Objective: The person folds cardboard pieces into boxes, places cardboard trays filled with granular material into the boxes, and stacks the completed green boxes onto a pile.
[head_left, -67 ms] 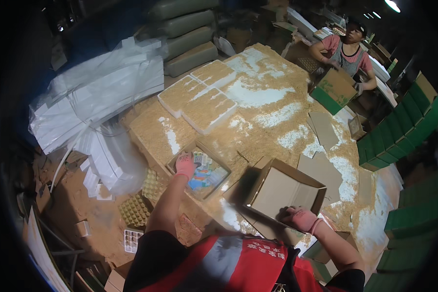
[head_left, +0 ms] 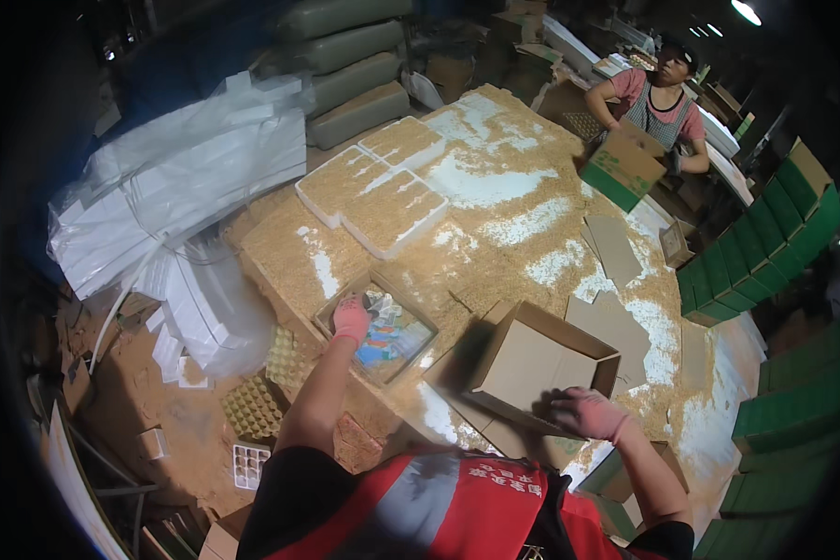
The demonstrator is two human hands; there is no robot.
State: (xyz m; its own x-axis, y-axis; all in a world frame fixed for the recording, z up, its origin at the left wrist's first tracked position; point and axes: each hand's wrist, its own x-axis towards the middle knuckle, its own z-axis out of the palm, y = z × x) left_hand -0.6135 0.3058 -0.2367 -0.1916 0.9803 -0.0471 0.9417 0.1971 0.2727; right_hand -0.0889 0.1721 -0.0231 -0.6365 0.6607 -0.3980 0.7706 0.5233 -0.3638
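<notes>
My left hand (head_left: 351, 319), in a pink glove, reaches into a shallow cardboard tray (head_left: 411, 367) on the table. Its fingertips are over a pile of small printed cards (head_left: 390, 338), white, blue and green; whether they pinch one is too blurred to tell. Toward the right stands an open, empty cardboard box (head_left: 537, 369) with a plain inner bottom. My right hand (head_left: 590, 413), also gloved in pink, is closed over the near wall of this box.
Grain-like brown material covers much of the table (head_left: 523, 168), with white foam trays (head_left: 397, 205) farther back. Flat cardboard pieces (head_left: 616, 250) lie beyond the box. Green cartons (head_left: 751, 252) are stacked at right. A co-worker (head_left: 667, 107) handles a green-and-brown carton (head_left: 623, 168). Egg trays (head_left: 254, 407) lie at lower left.
The whole view has shifted slightly. My right hand has moved a little along the box's near wall; my left hand stays at the cards. The co-worker's hands have shifted on the carton.
</notes>
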